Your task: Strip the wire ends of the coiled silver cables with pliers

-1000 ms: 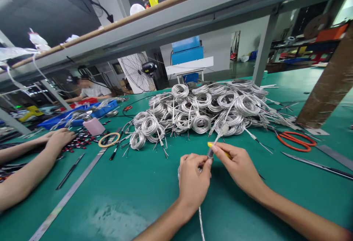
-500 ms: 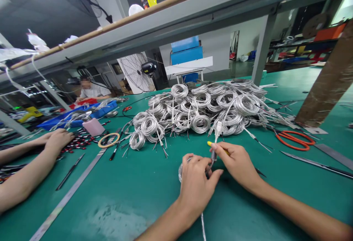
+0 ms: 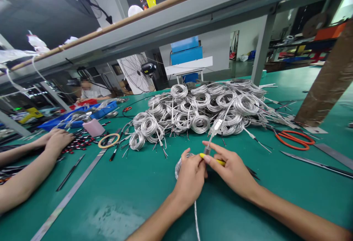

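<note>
My left hand (image 3: 190,176) is closed around a coil of clear-jacketed silver cable (image 3: 178,167), whose loops show past the fingers. One length of that cable hangs down below the hand toward the near edge. In my right hand (image 3: 230,164), thumb and fingers pinch the cable by a grey sleeve (image 3: 207,150), close against the left fingers. Beyond the sleeve a USB plug (image 3: 217,124) points up and away. A yellow-handled tool (image 3: 221,162) also lies in the right palm, its dark tips sticking out behind the hand; its kind is mostly hidden.
A heap of coiled cables (image 3: 201,103) lies just ahead. Orange-handled scissors (image 3: 293,140) and a pointed metal tool (image 3: 317,163) are at right. At left lie a steel ruler (image 3: 71,193), a tape ring (image 3: 109,140), a pink bottle (image 3: 93,127) and a co-worker's hands (image 3: 59,140).
Both hands have shifted slightly left with the cable. The left fingers have closed in, and the right hand now grips lower by the sleeve, with the USB plug tilted more to the right.
</note>
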